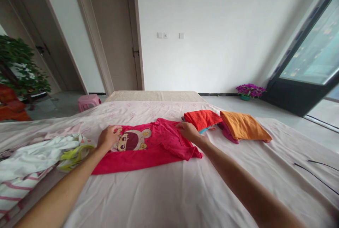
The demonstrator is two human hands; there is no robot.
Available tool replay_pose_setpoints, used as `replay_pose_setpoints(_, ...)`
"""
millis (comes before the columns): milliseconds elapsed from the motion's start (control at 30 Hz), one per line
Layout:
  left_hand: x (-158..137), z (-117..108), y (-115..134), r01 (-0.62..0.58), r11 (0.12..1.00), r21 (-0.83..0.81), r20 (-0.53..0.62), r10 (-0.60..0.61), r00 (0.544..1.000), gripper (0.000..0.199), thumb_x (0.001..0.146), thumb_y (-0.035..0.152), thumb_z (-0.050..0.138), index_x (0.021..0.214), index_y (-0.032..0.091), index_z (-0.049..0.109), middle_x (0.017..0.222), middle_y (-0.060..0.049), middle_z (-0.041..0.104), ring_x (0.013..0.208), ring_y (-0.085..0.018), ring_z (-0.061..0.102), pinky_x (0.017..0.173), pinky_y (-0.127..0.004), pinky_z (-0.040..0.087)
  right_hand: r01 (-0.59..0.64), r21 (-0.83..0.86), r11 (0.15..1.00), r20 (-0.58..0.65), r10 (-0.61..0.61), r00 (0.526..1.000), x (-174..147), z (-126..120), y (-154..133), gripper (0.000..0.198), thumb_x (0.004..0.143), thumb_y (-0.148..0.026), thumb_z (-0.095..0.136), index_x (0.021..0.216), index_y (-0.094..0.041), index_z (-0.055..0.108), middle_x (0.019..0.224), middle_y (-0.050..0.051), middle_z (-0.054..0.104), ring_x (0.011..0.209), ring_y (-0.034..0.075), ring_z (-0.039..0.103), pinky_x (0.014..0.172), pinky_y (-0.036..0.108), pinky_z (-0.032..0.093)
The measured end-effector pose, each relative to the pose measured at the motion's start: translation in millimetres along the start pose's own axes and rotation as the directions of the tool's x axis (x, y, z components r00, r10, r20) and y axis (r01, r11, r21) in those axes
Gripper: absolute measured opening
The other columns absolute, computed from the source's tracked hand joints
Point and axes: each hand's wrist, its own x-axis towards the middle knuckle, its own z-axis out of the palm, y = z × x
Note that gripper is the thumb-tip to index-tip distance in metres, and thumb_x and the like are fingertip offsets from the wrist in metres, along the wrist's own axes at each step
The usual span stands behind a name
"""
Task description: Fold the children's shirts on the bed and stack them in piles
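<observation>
A pink shirt point(159, 139) lies spread on a pale sheet point(169, 196), between the person's two hands. The left hand point(109, 136) has its fingers drawn together on the shirt's left edge, beside the printed bear-hooded figure point(132, 140); the right hand point(186, 130) has its fingers closed narrowly on the fabric at the far right side, though the exact fingertip contact is too small to tell. One long sleeve point(132, 161) lies along the near side. Just beyond the right hand sits a folded red garment point(202, 119), with a folded orange garment point(245, 126) to its right. Near the left forearm, a yellow-green piece point(75, 157) lies against loose white clothes point(37, 155). A pink stool point(88, 101) stands past the sheet.
</observation>
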Motion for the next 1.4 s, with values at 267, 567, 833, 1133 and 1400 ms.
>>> replay_pose_setpoints(267, 50, -4, -38, 0.193, 0.981, -0.027, 0.030, -0.193, 0.981, 0.050, 0.083, 0.026, 0.053, 0.131, 0.014, 0.054, 0.100, -0.009, 0.074, 0.071, -0.018, 0.071, 0.062, -0.024, 0.050, -0.085, -0.218, 0.972, 0.012, 0.090, 0.996, 74, 43, -4, 0.043, 0.090, -0.010, 0.039, 0.128, -0.012, 0.060, 0.119, 0.017, 0.067, 0.111, 0.022, 0.060, 0.095, 0.031, 0.042)
replay_pose_setpoints(567, 51, -5, -52, 0.193, 0.976, -0.100, 0.049, -0.189, 0.981, 0.020, 0.078, 0.032, 0.056, 0.091, 0.019, 0.064, 0.083, -0.007, 0.072, 0.084, -0.024, 0.070, 0.067, -0.027, 0.051, -0.069, -0.247, 0.966, -0.028, 0.064, 0.998, 78, 45, -1, 0.022, 0.088, -0.017, 0.051, 0.096, -0.014, 0.071, 0.105, 0.016, 0.067, 0.104, 0.025, 0.058, 0.090, 0.032, 0.042)
replay_pose_setpoints(833, 15, -29, -84, 0.050, 0.968, -0.245, 0.167, -0.009, 0.986, 0.024, 0.068, 0.024, 0.050, 0.091, 0.021, 0.054, 0.077, 0.001, 0.065, 0.073, -0.018, 0.067, 0.063, -0.025, 0.050, 0.309, -0.066, 0.949, -0.096, -0.314, 0.945, 13, 13, 10, 0.021, 0.088, -0.015, 0.050, 0.101, -0.018, 0.066, 0.096, 0.005, 0.068, 0.092, 0.017, 0.060, 0.087, 0.027, 0.042)
replay_pose_setpoints(1133, -8, -43, -53, -0.372, 0.883, 0.286, 0.262, 0.301, 0.917, 0.037, 0.067, 0.021, 0.059, 0.102, 0.026, 0.068, 0.115, -0.005, 0.064, 0.112, -0.025, 0.055, 0.101, -0.035, 0.037, 0.309, -0.119, 0.944, 0.062, -0.304, 0.951, -15, 12, 0, 0.042, 0.074, -0.009, 0.054, 0.112, -0.020, 0.068, 0.104, 0.008, 0.067, 0.099, 0.020, 0.057, 0.088, 0.029, 0.041)
replay_pose_setpoints(1400, -14, -38, -35, -0.511, 0.845, 0.158, 0.334, 0.442, 0.833, 0.015, 0.072, 0.016, 0.051, 0.081, 0.023, 0.062, 0.090, -0.004, 0.065, 0.091, -0.021, 0.058, 0.084, -0.030, 0.043, 0.236, 0.112, 0.965, 0.053, -0.243, 0.968, 9, 27, -2, 0.021, 0.072, -0.011, 0.060, 0.089, -0.015, 0.071, 0.088, 0.006, 0.070, 0.086, 0.018, 0.061, 0.078, 0.026, 0.045)
